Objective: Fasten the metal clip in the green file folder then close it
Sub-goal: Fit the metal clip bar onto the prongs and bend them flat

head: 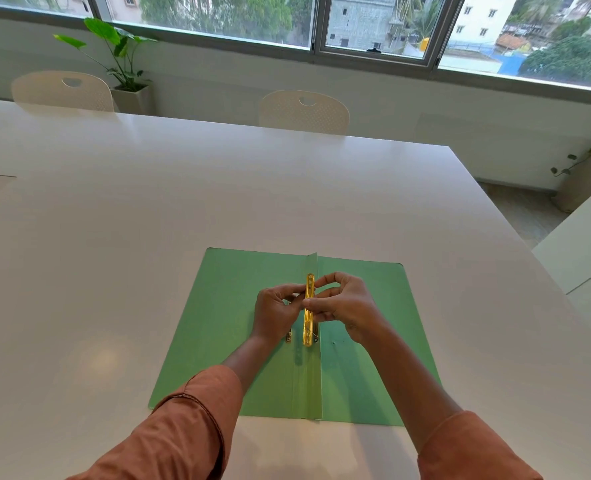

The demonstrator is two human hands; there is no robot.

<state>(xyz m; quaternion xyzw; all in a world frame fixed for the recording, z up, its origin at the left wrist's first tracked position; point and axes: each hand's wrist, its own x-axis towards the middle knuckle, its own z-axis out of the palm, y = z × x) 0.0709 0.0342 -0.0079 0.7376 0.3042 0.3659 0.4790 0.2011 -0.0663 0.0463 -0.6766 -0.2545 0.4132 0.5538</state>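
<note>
both hands, left hand (276,308) and right hand (344,304), pinch the metal clip (309,308) over the open green file folder (224,323) near the counter (287,188) front edge; it could slip off its prongs if tilted.

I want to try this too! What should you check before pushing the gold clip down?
1. Folder open and flat on the table: ok.
2. Both hands on the clip: ok; left hand, right hand.
3. Clip lined up along the fold: ok.
4. Clip holes over the prongs: cannot tell.
5. Clip fastened: not ok.
</note>
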